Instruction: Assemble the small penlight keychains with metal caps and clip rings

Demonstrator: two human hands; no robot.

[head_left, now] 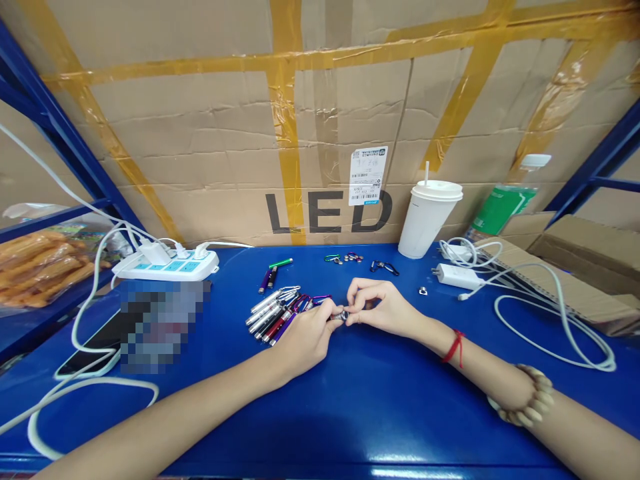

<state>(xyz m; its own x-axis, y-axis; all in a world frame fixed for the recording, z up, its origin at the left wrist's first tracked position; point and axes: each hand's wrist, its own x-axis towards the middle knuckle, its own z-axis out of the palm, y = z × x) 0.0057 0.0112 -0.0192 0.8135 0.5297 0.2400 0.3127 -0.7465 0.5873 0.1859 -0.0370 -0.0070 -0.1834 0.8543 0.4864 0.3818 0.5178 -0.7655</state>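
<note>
My left hand (313,328) is closed around a small metal keychain flashlight (340,316), with only its short silver-and-dark end showing past the fingertips. The fingers of my right hand (377,305) are pinched at that same end, just to its right. Most of the flashlight is hidden inside my left hand. Directly left of it lies a pile of keychain flashlights (270,317) in silver, black, red and purple, several with carabiner clips (305,303). Behind them rest a green tube (281,263) and two short dark tubes (269,280).
Loose clips with small round parts (353,257), dark carabiners (384,268) and a small metal piece (423,291) lie beyond my hands. A white cup (425,220), charger (457,276) and cables stand right; a power strip (175,268) and phone (95,347) lie left. A large cardboard box (215,147) backs the blue table.
</note>
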